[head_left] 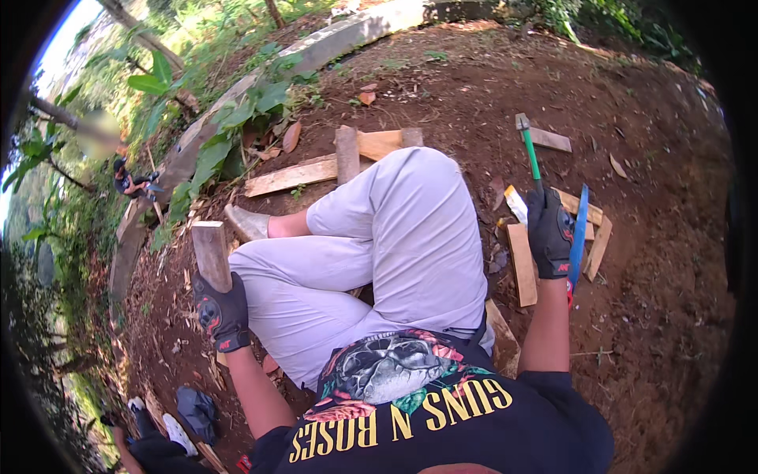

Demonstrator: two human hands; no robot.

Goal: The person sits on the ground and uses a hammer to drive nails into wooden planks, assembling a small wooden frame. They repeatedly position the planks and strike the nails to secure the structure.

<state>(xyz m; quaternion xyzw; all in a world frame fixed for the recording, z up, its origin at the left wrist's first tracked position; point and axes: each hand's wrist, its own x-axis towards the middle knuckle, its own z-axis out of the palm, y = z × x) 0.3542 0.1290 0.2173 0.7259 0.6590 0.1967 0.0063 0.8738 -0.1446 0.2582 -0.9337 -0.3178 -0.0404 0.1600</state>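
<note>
My left hand (pixel 222 313), in a black glove, is closed around a short wooden board (pixel 211 257), which stands up beside my left knee. On the right, my gloved right hand (pixel 549 235) grips a hammer (pixel 531 156) by its green handle, the head pointing away from me. Right beside that hand lies a tool with a long blue blade (pixel 579 233) and a red handle; its kind is unclear. Wood offcuts (pixel 522 265) lie around the right hand, with a white and yellow packet (pixel 515 203) next to its fingers.
Joined wooden pieces (pixel 347 154) lie beyond my legs on brown soil. One more offcut (pixel 550 140) is by the hammer head. A low concrete wall (pixel 316 47) and plants curve along the left. A person (pixel 133 183) sits far left; another's shoe (pixel 178 434) and dark cloth (pixel 197 412) are lower left.
</note>
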